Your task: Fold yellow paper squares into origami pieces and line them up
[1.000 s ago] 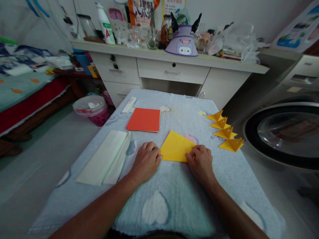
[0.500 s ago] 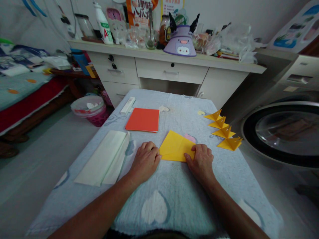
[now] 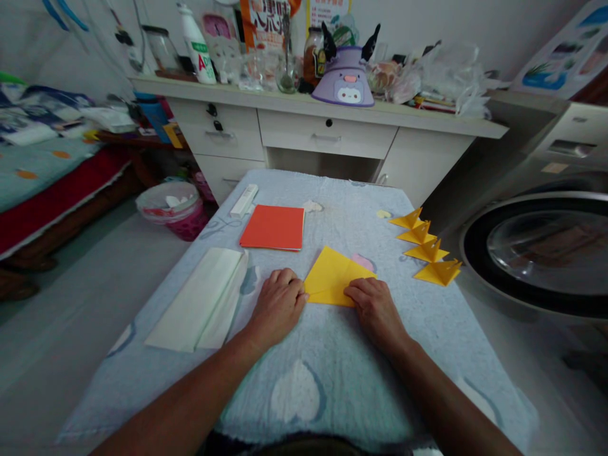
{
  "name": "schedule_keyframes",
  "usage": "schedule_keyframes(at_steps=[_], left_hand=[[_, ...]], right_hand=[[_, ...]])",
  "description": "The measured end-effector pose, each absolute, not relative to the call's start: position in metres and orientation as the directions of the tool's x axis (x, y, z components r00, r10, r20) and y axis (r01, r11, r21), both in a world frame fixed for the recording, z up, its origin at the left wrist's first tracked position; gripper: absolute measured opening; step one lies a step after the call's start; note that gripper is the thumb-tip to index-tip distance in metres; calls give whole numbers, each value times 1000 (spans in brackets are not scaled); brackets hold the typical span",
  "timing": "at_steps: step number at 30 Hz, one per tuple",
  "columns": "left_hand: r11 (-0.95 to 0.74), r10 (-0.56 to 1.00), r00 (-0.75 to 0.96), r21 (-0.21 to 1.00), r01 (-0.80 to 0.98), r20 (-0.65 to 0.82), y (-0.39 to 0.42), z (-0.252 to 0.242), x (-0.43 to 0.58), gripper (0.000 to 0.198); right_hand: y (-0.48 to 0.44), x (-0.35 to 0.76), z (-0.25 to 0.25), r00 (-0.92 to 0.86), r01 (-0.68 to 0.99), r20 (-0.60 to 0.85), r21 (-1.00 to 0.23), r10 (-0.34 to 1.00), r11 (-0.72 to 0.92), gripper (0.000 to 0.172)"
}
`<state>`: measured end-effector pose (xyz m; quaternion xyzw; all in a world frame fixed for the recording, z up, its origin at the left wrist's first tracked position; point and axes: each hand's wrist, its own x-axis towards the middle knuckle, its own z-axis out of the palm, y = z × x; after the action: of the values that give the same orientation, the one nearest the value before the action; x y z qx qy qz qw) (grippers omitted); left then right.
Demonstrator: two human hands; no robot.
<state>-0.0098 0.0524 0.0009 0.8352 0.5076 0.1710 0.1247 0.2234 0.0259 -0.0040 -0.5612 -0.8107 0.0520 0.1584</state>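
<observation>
Yellow paper (image 3: 331,275): lying on the surface (image 3: 351,380), well in from the near edge. Left hand (image 3: 280,301): fingers closed on the paper's left corner. Right hand (image 3: 377,308): fingers curled onto its right portion (pinching or pressing: cannot tell). Four folded yellow pieces (image 3: 427,253): row along the right edge

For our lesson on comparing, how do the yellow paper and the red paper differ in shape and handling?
The yellow paper shows a fold line and slanting upper edges; the red paper looks plain and squarish. The left hand and right hand touch the yellow paper; neither touches the red paper. Both papers lie on the patterned cloth.
</observation>
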Motion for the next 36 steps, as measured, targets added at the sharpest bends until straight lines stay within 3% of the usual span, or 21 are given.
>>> schedule_keyframes(at_steps=[5,9,16,27,31,36], left_hand=[[-451,892,417,404,796,173,53,-1,-10,13],[-447,894,407,416,792,188,54,-3,-11,11],[-439,898,396,424,792,190,53,-3,-11,9],[-435,901,387,420,797,199,54,-5,-11,9],[-441,897,390,407,800,207,54,-5,-10,10],[-435,900,390,408,802,193,54,-2,-10,11]], right_hand=[[22,208,13,-296,942,137,-123,945,313,17],[25,186,19,-205,978,145,-14,968,209,30],[29,172,15,-95,996,178,19,979,93,38],[25,177,12,-132,991,193,9,972,133,24],[28,177,8,-264,959,145,-65,954,275,6],[30,174,1,-376,891,139,-219,916,399,21]])
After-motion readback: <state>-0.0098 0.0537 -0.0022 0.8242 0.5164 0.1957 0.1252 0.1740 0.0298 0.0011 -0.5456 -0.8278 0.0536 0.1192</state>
